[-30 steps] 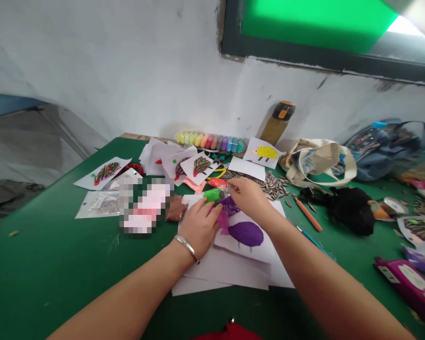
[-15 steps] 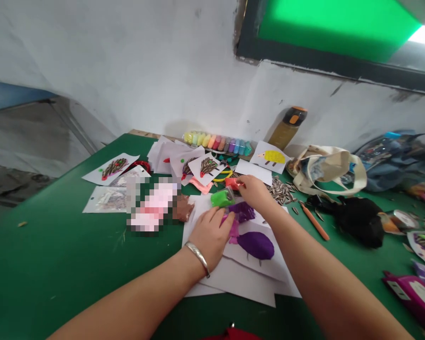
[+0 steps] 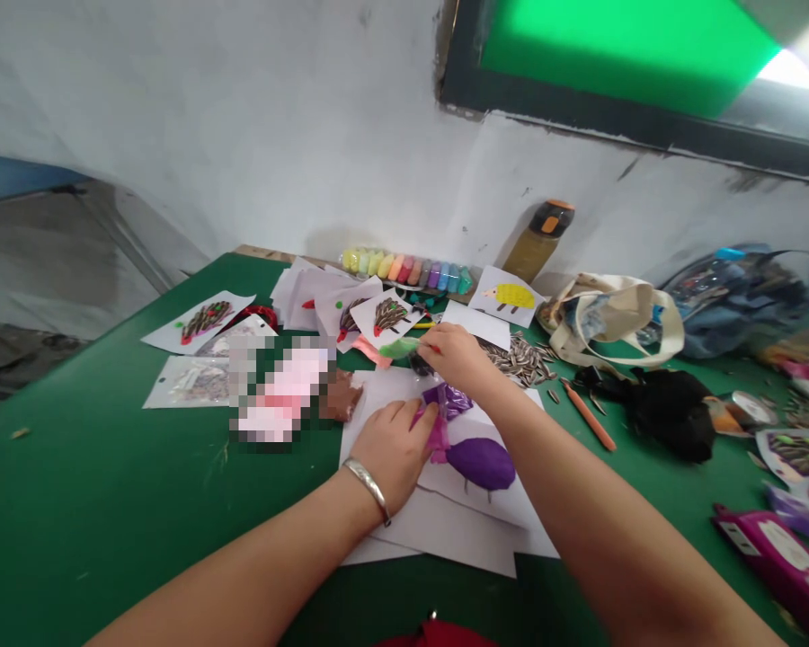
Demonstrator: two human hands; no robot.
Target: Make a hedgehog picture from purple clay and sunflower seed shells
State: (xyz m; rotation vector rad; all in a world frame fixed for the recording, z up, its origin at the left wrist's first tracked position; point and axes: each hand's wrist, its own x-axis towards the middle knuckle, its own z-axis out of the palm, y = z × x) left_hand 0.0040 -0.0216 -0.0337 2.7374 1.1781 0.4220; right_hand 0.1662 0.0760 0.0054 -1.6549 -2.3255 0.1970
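Note:
My left hand (image 3: 392,454), with a silver bangle at its wrist, is closed on a magenta clay packet (image 3: 438,437) over white paper sheets (image 3: 445,530). Beyond it lies a purple clay packet (image 3: 453,400). On the top sheet is a purple clay body (image 3: 484,464) with short drawn legs. My right hand (image 3: 455,356) is closed farther back, fingers together at a blurred green clay packet (image 3: 397,349). A bit of red shows at its fingers; whether this is a second packet I cannot tell.
Hedgehog pictures (image 3: 386,316) and a row of coloured clay (image 3: 408,270) lie at the back. Sunflower seeds (image 3: 522,359), an orange pen-like tool (image 3: 590,415), a black bag (image 3: 674,413) and a tote bag (image 3: 613,323) lie right. A bottle (image 3: 541,241) leans against the wall.
The green packet has shifted up and left, away from the purple packet. My right hand has moved slightly left, and the red packet is now mostly hidden. The left hand stays in place.

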